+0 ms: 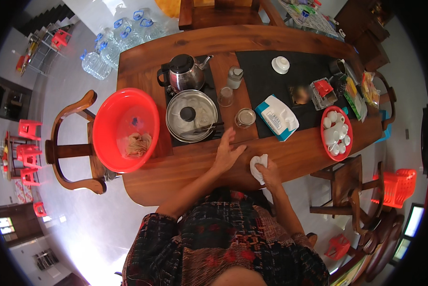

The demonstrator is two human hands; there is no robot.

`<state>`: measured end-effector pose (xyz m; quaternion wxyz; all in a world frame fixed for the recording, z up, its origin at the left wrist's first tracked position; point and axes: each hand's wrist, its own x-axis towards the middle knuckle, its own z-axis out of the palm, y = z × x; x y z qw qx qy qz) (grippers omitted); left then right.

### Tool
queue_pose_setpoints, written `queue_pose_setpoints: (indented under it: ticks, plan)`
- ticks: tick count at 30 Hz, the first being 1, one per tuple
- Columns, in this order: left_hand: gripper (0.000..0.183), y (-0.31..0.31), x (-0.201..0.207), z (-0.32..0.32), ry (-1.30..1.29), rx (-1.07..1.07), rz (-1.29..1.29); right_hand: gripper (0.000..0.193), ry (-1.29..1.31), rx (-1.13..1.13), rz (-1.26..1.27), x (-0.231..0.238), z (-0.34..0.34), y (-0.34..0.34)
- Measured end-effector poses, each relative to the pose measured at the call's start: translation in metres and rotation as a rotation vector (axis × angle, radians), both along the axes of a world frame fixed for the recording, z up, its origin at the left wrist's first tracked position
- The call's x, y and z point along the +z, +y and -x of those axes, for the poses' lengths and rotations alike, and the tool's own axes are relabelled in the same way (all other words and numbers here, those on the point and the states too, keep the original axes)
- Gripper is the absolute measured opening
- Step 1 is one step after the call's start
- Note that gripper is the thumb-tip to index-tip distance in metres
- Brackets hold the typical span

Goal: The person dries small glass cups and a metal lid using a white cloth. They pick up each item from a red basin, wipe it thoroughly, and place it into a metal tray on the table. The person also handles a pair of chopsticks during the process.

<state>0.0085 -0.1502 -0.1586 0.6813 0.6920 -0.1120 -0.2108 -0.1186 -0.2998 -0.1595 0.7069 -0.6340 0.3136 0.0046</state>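
Observation:
My left hand (227,151) lies flat and spread on the wooden table (185,164), just below a lidded glass jar (245,117) and a glass-lidded pot (191,115). My right hand (270,174) grips a crumpled white cloth (257,164) and presses it on the table near the front edge. A blue and white tissue box (276,117) sits above the right hand.
A red basin (111,114) holding a brownish rag rests at the table's left end beside a wooden chair (64,148). A steel kettle (184,72), a clear glass (225,96), a black mat (266,76) and a red tray of white cups (336,133) stand further back. Several water bottles stand on the floor.

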Motion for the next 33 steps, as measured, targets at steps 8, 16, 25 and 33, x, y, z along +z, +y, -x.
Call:
queue_pose_setpoints:
  ticks: [8,16,25,33]
  plan:
    - [0.086,-0.081,-0.016,-0.033,-0.447,0.354,-0.315,0.024,0.03,0.144,-0.006,0.038,0.008,-0.062]
    - [0.073,-0.093,-0.022,-0.023,-0.492,0.397,-0.389,0.027,0.045,0.277,0.001,0.035,0.013,-0.126]
    - [0.073,-0.101,-0.005,0.018,-0.42,0.341,-0.39,0.026,-0.101,0.395,-0.01,0.034,-0.028,-0.138]
    - [0.069,-0.105,0.02,0.035,-0.685,0.535,-0.556,0.027,-0.205,0.379,-0.038,0.024,-0.037,-0.151]
